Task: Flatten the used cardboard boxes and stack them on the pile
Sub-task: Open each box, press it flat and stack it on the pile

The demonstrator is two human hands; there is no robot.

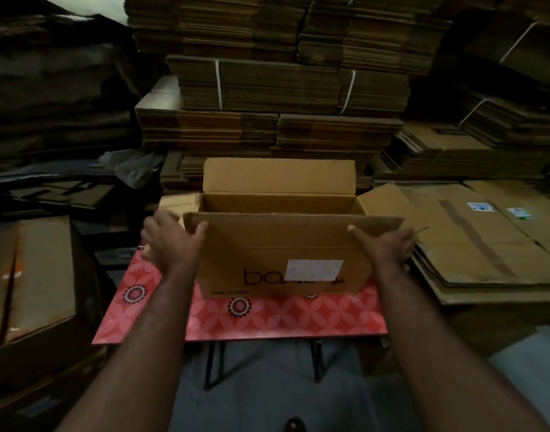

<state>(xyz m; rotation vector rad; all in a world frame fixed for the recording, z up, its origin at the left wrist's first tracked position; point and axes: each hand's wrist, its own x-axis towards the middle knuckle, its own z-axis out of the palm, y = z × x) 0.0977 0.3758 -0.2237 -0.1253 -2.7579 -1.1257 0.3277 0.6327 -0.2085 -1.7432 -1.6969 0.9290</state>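
Open box (280, 260) stands on the red table (267, 322), long axis running left-right between 2 hands. Left hand (170, 241) and right hand (383, 247) grip its near flap's ends, equally close; the flattened pile (473, 244) lies right.

Dim overall, corners near black; centre best lit; left hand (170, 241) motion-blurred; wide-angle bowing at edges.
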